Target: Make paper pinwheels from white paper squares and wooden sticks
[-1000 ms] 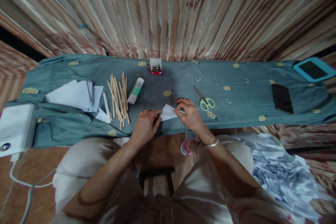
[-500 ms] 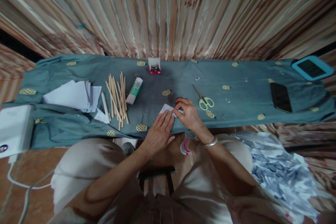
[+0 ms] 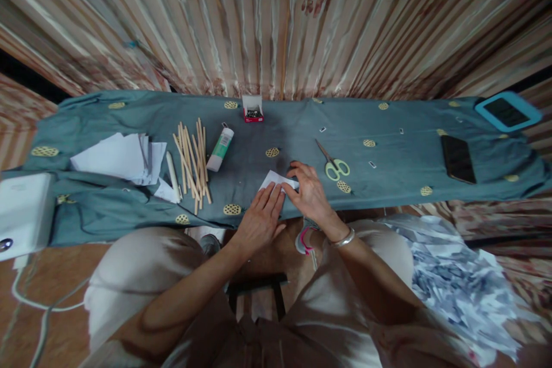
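Note:
A small white piece of paper (image 3: 272, 177) lies near the front edge of the cloth-covered table. My left hand (image 3: 260, 215) rests flat with its fingertips on the paper's near edge, fingers stretched out. At the paper's right end is my right hand (image 3: 309, 191), thumb touching the paper and fingers curved apart above it. Just right of that hand, green-handled scissors (image 3: 333, 164) lie with their tips pointing away. A glue stick (image 3: 219, 150) lies to the left of the paper, beside several thin wooden sticks (image 3: 193, 161).
Stacked white papers (image 3: 116, 155) and a white pen-like stick (image 3: 173, 175) lie left. An open red-white box (image 3: 253, 110) with small metal items stands at the back. A dark phone (image 3: 458, 159), a blue-framed tablet (image 3: 509, 111) and a white device (image 3: 26, 214) sit towards the ends.
My right hand's fingers have lifted and spread slightly, and more of the paper shows between the hands. My left hand has shifted very slightly left.

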Tool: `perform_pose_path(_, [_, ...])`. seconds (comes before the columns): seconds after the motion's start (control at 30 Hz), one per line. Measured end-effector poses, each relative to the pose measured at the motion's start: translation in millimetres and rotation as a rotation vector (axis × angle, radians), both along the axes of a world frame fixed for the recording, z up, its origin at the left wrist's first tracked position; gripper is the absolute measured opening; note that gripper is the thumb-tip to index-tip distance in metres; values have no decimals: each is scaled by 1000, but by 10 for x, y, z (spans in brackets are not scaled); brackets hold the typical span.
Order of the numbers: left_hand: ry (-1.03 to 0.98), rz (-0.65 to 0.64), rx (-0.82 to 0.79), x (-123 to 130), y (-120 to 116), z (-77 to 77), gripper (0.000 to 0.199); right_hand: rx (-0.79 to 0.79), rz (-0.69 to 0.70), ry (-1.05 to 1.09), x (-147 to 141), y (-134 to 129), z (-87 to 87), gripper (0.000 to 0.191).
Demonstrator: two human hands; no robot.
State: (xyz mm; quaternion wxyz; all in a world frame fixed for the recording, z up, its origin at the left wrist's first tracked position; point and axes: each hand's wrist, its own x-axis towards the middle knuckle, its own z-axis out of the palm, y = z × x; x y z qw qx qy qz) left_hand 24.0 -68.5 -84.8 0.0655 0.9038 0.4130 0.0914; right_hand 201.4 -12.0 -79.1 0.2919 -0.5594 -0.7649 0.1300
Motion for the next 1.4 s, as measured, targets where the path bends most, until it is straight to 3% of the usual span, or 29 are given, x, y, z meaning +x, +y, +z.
perform_pose_path(0.37, [-13,6,28,-148,-62,-15,62,-23,-79,-18,93,-157,-80,36])
perform_pose_path(0.83, [-13,102,57,-628,-310,90,54,1,-105,38,312,-189,-122,22])
perform_pose_path(1.13, [-236,236,-42,-594,-253,161,43,-60,-34,119,327,-44,-20,32])
perform_pose_path(1.4, [-695,469,-281,-426,94,123,48,-184,43,269,230,55,10,5])
